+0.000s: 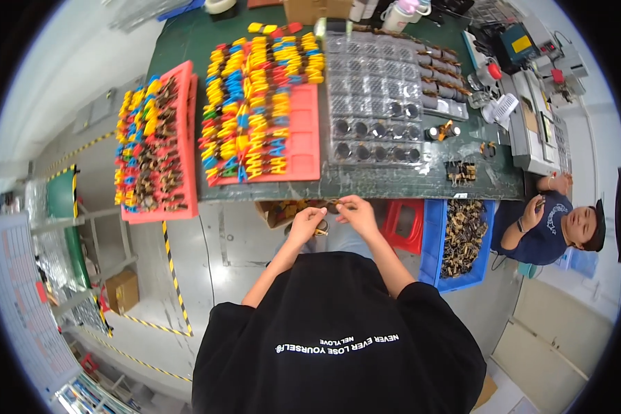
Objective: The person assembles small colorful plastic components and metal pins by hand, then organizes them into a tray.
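The right hand [359,212] held a small brown part [334,203] in a fingertip pinch. The part lay between both hands, its long axis apparently crosswise, pointing toward the left hand [308,223]. Whether the left hand also grasped it could not be determined. A brass-coloured piece [321,232] showed just beside the left fingertips. Outward, the green table [366,185] stood ahead; a blue bin [432,238] stood right.

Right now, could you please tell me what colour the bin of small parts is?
The bin is blue, seen best in the head view.
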Demonstrator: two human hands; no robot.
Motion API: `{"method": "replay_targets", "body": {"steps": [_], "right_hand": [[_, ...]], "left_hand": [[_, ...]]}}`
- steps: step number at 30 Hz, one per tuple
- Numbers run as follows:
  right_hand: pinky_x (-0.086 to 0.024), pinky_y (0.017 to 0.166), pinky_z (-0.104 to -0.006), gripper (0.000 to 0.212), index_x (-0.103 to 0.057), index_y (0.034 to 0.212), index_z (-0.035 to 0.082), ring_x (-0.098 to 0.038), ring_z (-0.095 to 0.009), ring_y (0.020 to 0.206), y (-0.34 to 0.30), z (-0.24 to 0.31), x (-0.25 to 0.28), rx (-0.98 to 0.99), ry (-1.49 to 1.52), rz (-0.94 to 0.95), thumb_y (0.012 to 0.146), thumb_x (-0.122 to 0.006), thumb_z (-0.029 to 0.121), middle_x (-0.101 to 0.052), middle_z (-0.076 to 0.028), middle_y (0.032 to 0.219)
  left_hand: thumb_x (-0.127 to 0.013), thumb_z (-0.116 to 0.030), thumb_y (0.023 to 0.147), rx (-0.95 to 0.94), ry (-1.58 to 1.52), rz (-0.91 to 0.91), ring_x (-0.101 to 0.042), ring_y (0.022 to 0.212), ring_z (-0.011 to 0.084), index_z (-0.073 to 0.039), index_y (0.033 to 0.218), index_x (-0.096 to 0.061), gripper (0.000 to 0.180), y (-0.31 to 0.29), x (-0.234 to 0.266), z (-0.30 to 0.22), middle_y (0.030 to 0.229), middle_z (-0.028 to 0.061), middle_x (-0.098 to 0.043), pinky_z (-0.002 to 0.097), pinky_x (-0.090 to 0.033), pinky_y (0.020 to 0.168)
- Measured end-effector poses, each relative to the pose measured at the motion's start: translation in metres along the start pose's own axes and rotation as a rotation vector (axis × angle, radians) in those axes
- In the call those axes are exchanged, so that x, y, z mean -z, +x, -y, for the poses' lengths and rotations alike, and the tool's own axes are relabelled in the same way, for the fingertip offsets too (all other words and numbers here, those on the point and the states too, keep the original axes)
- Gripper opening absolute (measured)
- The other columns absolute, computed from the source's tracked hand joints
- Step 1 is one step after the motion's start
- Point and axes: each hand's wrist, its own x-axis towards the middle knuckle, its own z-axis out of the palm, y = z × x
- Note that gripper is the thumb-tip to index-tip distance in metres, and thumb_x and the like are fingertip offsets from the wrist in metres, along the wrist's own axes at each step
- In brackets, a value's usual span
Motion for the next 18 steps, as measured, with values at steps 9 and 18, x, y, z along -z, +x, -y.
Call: {"method": "replay_targets", "body": {"steps": [9, 18], "right_hand": [[-0.051, 0.07, -0.0293, 0.015, -0.062, 0.097, 0.001, -0.066, -0.021, 0.077, 0.118, 0.098, 0.104, 0.459, -0.305, -0.444, 0.083, -0.062, 0.006, -0.062, -0.012, 0.092], [-0.033, 0.103, -0.0462, 0.027, -0.061, 0.107, 0.003, -0.044, -0.033, 0.122, 0.186, 0.113, 0.134, 0.746, -1.021, -0.354, 0.081, -0.059, 0.011, -0.058, -0.013, 0.118]], "left_hand": [[-0.057, -0.005, 0.087, -0.372, 0.048, -0.063, -0.063, 0.074, 0.0126, -0.004, 0.11, -0.053, 0.024, 0.127, -0.07, -0.129, 0.088, 0.007, -0.064, 0.0276, -0.05, 0.056], [-0.052, -0.002, 0.077, -1.0, 1.163, -0.322, -0.053, 0.111, 0.0302, -0.007, 0.105, -0.061, 0.03, 0.198, -0.087, -0.187, 0.116, 0.0126, -0.058, 0.0412, -0.042, 0.095]]}}
